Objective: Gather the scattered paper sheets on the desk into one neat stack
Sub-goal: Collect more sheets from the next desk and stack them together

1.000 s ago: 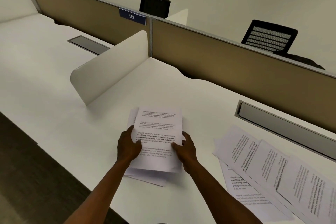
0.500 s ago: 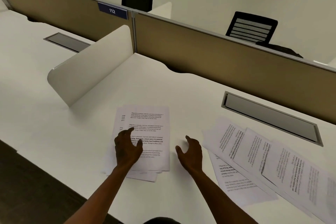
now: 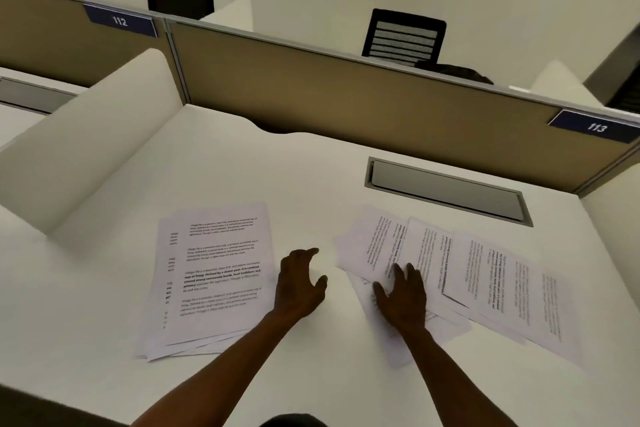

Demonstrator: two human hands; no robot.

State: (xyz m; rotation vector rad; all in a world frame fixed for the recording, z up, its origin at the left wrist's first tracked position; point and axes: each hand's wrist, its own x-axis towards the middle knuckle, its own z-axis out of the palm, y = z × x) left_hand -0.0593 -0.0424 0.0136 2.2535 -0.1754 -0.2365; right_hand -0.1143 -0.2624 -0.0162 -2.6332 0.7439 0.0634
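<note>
Right hand point(image 3: 401, 298) flat, fingers spread, pinning fanned sheets point(image 3: 485, 274) for sliding toward gathered stack point(image 3: 214, 274). Left hand point(image 3: 301, 284) open, empty, hovering over desk point(image 3: 104, 288) between piles.

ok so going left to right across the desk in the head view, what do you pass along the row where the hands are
gathered stack of sheets → left hand, open above bare desk → right hand, flat on the near edge of the fanned loose sheets, which run on rightwards
</note>
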